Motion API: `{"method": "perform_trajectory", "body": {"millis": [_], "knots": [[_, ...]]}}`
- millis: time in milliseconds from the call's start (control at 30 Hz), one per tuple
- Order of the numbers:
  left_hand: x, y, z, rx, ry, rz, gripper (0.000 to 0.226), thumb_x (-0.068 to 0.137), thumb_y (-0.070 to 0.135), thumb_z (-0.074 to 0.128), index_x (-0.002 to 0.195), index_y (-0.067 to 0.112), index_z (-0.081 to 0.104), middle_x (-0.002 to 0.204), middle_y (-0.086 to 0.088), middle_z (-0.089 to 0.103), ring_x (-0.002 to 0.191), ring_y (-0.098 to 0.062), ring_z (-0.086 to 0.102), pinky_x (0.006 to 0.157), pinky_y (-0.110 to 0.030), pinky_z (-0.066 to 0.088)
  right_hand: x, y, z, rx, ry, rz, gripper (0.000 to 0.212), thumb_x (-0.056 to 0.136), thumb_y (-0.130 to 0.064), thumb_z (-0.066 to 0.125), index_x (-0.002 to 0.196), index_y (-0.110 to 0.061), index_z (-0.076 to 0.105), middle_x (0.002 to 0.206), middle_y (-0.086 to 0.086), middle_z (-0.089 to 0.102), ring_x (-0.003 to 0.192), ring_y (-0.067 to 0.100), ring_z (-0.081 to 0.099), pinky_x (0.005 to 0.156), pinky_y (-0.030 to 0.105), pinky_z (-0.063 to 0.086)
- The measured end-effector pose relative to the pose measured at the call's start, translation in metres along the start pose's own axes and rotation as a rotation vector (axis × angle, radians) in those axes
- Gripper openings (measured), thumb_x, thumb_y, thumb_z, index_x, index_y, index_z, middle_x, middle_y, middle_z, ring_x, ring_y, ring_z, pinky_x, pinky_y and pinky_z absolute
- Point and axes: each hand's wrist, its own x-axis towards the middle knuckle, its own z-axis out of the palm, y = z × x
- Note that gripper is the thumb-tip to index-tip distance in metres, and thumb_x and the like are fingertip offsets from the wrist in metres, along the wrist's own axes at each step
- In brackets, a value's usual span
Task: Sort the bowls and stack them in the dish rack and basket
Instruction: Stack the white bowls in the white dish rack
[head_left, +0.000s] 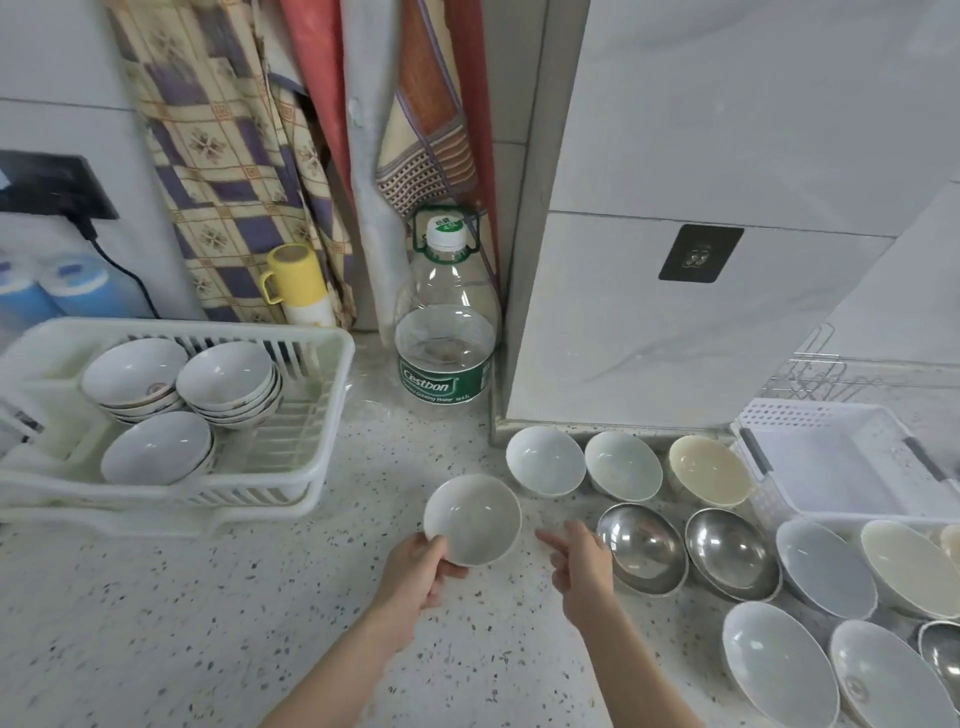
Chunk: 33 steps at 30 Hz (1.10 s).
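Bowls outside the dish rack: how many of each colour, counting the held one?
White bowls: 6
Cream bowls: 2
Steel bowls: 3
Total: 11, plus an unclear sliver at the right edge.

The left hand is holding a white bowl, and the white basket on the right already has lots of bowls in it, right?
Not quite. The left hand does hold the white bowl, but the head view shows no bowls in the white basket on the right. The stacked bowls sit in the dish rack on the left.
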Motion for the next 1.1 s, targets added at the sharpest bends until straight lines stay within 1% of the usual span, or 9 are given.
{"method": "perform_trajectory", "body": {"millis": [100, 233, 367, 467, 600, 700, 767, 967, 1100], "knots": [[-0.008, 0.004, -0.014, -0.051, 0.031, 0.009, 0.024, 0.091, 0.012, 0.046, 0.109, 0.015, 0.062, 0.077, -0.013, 0.077, 0.041, -0.007, 0.037, 0.039, -0.019, 0.032, 0.019, -0.017, 0.017, -0.039, -0.017, 0.066, 0.012, 0.092, -0.022, 0.050, 0.096, -0.011, 0.051, 0.078, 0.010, 0.074, 0.032, 0.008, 0.031, 0.033, 0.013, 0.023], [-0.018, 0.008, -0.030, -0.141, 0.029, 0.020, 0.028, 0.091, 0.009, 0.045, 0.114, 0.012, 0.061, 0.080, -0.017, 0.075, 0.045, -0.010, 0.033, 0.041, -0.020, 0.027, 0.032, -0.027, 0.033, -0.061, 0.047, 0.087, 0.035, 0.093, -0.036, 0.053, 0.115, -0.009, 0.057, 0.075, 0.006, 0.069, 0.051, 0.014, 0.042, 0.041, 0.019, 0.033], [-0.024, 0.010, -0.042, -0.179, 0.035, 0.035, 0.029, 0.090, 0.007, 0.045, 0.115, 0.010, 0.060, 0.078, -0.017, 0.075, 0.047, -0.011, 0.031, 0.043, -0.021, 0.024, 0.033, -0.027, 0.039, -0.047, 0.104, 0.049, 0.032, 0.095, -0.019, 0.050, 0.123, -0.006, 0.059, 0.073, 0.005, 0.055, 0.058, 0.014, 0.045, 0.045, 0.023, 0.040], [-0.029, 0.011, -0.053, -0.179, 0.020, 0.044, 0.031, 0.090, 0.007, 0.045, 0.116, 0.010, 0.060, 0.079, -0.018, 0.075, 0.047, -0.011, 0.031, 0.044, -0.022, 0.025, 0.027, -0.024, 0.044, -0.060, 0.161, 0.001, 0.030, 0.093, -0.013, 0.048, 0.119, -0.005, 0.060, 0.074, 0.006, 0.059, 0.057, 0.013, 0.049, 0.043, 0.022, 0.043], [-0.039, 0.016, -0.070, -0.184, -0.009, 0.061, 0.033, 0.087, 0.007, 0.045, 0.115, 0.009, 0.061, 0.080, -0.019, 0.074, 0.047, -0.011, 0.031, 0.045, -0.022, 0.025, 0.005, -0.010, 0.049, -0.116, 0.224, -0.047, 0.022, 0.089, -0.013, 0.049, 0.106, -0.004, 0.060, 0.074, 0.012, 0.069, 0.050, 0.014, 0.032, 0.048, 0.027, 0.031], [-0.046, 0.024, -0.089, -0.194, -0.049, 0.109, 0.033, 0.084, 0.007, 0.045, 0.111, 0.010, 0.061, 0.077, -0.017, 0.074, 0.048, -0.011, 0.030, 0.044, -0.022, 0.026, -0.024, 0.002, 0.060, -0.088, 0.196, -0.096, 0.009, 0.089, -0.012, 0.049, 0.089, -0.009, 0.058, 0.077, 0.015, 0.072, 0.051, 0.014, 0.028, 0.046, 0.027, 0.027], [-0.052, 0.031, -0.106, -0.236, -0.073, 0.153, 0.031, 0.081, 0.008, 0.046, 0.108, 0.009, 0.062, 0.071, -0.013, 0.071, 0.047, -0.011, 0.029, 0.044, -0.022, 0.026, -0.046, 0.003, 0.074, -0.079, 0.158, -0.166, 0.011, 0.087, -0.011, 0.048, 0.084, -0.010, 0.059, 0.071, 0.014, 0.073, 0.051, 0.014, 0.027, 0.045, 0.027, 0.026], [-0.065, 0.060, -0.179, -0.344, -0.023, 0.303, 0.014, 0.085, 0.004, 0.047, 0.095, 0.004, 0.058, 0.066, -0.011, 0.064, 0.044, -0.010, 0.030, 0.044, -0.021, 0.026, -0.104, -0.013, 0.146, -0.105, -0.022, -0.379, 0.013, 0.086, -0.011, 0.051, 0.086, -0.009, 0.063, 0.069, 0.011, 0.074, 0.046, 0.013, 0.027, 0.043, 0.025, 0.028], [-0.069, 0.080, -0.241, -0.316, 0.066, 0.427, 0.004, 0.085, 0.010, 0.050, 0.083, 0.011, 0.054, 0.050, 0.004, 0.054, 0.044, -0.009, 0.028, 0.042, -0.020, 0.025, -0.128, -0.022, 0.200, -0.226, -0.170, -0.483, 0.018, 0.085, -0.009, 0.051, 0.091, -0.015, 0.067, 0.068, 0.008, 0.074, 0.039, 0.003, 0.035, 0.043, 0.022, 0.031]]}}
